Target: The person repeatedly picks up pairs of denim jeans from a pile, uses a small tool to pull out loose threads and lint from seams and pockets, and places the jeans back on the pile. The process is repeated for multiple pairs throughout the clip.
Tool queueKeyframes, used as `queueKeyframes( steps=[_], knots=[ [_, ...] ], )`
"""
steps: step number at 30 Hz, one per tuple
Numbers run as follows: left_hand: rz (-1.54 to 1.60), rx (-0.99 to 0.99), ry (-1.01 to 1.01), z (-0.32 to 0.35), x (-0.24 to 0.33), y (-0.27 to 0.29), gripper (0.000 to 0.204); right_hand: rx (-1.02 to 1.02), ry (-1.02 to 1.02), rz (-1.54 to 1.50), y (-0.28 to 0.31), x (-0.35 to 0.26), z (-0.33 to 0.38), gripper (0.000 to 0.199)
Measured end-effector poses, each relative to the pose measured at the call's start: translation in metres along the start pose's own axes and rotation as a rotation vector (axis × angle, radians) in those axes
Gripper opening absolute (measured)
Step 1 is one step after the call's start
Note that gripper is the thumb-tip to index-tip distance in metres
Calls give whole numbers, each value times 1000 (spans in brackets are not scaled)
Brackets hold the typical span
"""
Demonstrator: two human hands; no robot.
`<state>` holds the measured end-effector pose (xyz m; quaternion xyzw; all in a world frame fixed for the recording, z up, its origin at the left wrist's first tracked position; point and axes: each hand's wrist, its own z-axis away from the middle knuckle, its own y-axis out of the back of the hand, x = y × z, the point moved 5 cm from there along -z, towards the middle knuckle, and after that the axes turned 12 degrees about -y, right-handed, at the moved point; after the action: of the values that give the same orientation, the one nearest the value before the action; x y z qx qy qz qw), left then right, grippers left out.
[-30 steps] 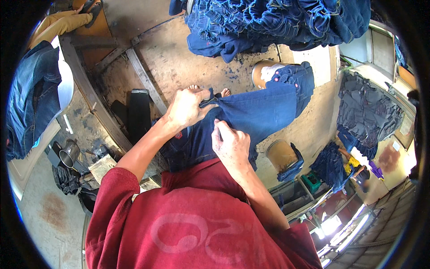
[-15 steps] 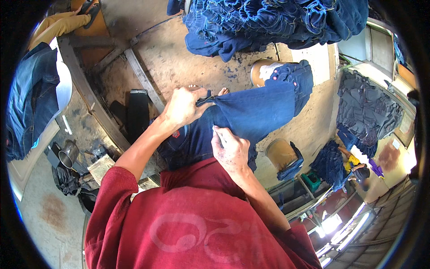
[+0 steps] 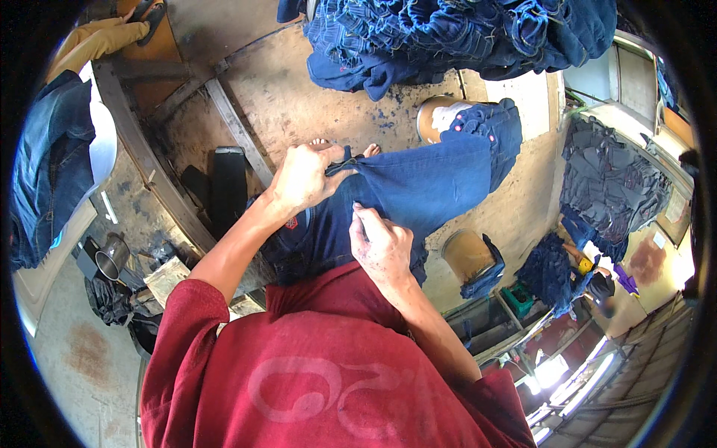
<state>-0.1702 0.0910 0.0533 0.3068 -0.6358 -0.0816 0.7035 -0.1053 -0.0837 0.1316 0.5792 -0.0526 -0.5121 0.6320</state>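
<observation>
The left hand [image 3: 302, 178] is shut tight on the top edge of the blue jeans [image 3: 418, 190], pulling them up. The right hand [image 3: 382, 246] pinches the cloth just below – fingers closed on it. The jeans stretch out in front of the red shirt [image 3: 321, 373], over two round tins [image 3: 467, 254]. It looks like a checking step – next calls for a firm, steady grip.

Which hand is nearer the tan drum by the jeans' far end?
Right. The right hand pinches the jeans mid-leg, closer to the tan drum. The left hand grips the fabric edge farther left of it.
</observation>
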Motion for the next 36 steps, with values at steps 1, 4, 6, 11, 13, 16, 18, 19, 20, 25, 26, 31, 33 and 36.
queueKeyframes(
  steps=[1, 4, 6, 11, 13, 16, 18, 19, 20, 25, 26, 31, 33, 36],
  knots=[
    [-2, -37, 40, 0, -1, -1, 30, -55, -7, 35, -1, 1, 0, 13],
    [-28, -42, 26, -2, 3, 3, 29, -91, 22, 101, 0, 0, 2, 13],
    [-34, -33, 3, -3, 4, 5, 28, -43, -12, -12, 3, 2, 2, 11],
    [-39, -63, 51, -1, 1, 2, 29, 23, 19, 31, 4, -2, 0, 9],
    [-19, -55, 42, -1, 2, 2, 30, -20, 15, 124, 1, -3, 0, 9],
    [-24, -9, 4, -2, 3, 4, 30, 4, 13, 42, 6, -3, 1, 9],
    [-28, 8, -9, -2, 3, 5, 30, 25, -1, -12, 7, -2, -1, 6],
    [-29, 7, -2, -1, 3, 4, 29, 11, -40, -22, 6, 0, -1, 5],
    [-19, 30, -12, -1, 3, 5, 29, 39, 7, -1, 6, -1, -1, 6],
    [-18, 11, -2, 2, 1, 1, 30, 15, 27, 49, 5, -1, 1, 8],
    [-21, 9, -8, 2, 1, 1, 31, -16, -13, 45, 4, 1, 0, 8],
    [8, -26, 30, 1, 1, 1, 30, -17, 16, 78, 5, 2, 1, 10],
    [-17, -40, 43, 3, 1, 2, 30, -21, -13, 55, 4, 4, 1, 10],
    [-78, -32, 14, 5, 1, 1, 29, 27, 1, 39, 4, 5, 1, 8]
  ],
)
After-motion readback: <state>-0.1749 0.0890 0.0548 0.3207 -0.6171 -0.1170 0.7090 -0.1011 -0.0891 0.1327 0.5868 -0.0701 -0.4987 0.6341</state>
